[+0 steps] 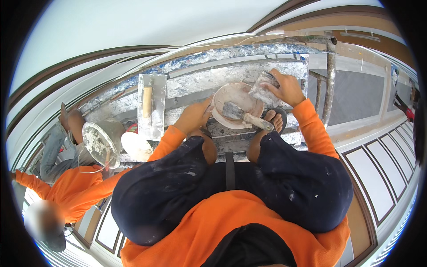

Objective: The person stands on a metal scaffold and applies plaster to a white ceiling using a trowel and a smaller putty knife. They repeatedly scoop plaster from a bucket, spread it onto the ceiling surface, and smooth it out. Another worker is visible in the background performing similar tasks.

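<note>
A round bucket (221, 116) coated with pale plaster stands on the planks between my feet. My left hand (195, 116) has its fingers closed on the bucket's left rim. In my right hand (288, 89) is a clear, whitish-smeared plastic container (263, 94), tilted over the bucket's far right side; whether it is a cup or a bag I cannot tell. Across the bucket's near rim lies a putty knife (255, 120), its blade over the inside and its handle toward my right foot. To the left, a flat plastering trowel (159, 122) with a wooden handle rests on the planks.
I squat on a plaster-splashed scaffold platform (195, 83); gaps run between its planks. Metal scaffold pipes (331, 89) edge the right end. At left are a plaster-crusted bucket (91, 141) and a white tub (135, 146). A co-worker in an orange top (78, 189) is below left.
</note>
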### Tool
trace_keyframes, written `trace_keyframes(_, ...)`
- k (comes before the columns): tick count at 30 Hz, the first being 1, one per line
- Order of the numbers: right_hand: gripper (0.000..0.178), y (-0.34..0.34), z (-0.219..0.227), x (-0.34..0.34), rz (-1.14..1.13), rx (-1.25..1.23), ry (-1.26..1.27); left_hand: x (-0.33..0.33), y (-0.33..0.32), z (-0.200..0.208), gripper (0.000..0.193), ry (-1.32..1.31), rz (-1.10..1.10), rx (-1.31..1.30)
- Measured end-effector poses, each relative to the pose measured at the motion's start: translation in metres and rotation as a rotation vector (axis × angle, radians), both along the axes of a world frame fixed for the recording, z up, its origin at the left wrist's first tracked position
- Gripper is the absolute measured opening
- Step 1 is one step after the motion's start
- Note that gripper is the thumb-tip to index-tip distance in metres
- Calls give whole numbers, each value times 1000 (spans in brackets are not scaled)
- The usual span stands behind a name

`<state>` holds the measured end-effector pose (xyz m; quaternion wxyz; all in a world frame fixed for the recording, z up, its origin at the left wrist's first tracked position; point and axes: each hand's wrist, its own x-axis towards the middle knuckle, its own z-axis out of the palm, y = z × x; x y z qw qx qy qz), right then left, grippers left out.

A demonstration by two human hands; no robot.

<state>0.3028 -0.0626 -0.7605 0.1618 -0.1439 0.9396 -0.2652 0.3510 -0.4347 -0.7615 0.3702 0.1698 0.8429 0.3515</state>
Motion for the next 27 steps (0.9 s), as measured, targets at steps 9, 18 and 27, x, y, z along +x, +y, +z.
trace_keyframes(9, 48, 28, 19, -5, 16, 147, 65, 2, 4, -1, 50, 92, -14, 4)
trace_keyframes(18, 52, 43, 14, 9, -375, -525, -275, 6, 8, 0, 50, 120, 23, -10)
trace_keyframes(27, 71, 12, 5, 37, -601, -1833, -1453, 21, 6, 4, 62, 91, 134, 64)
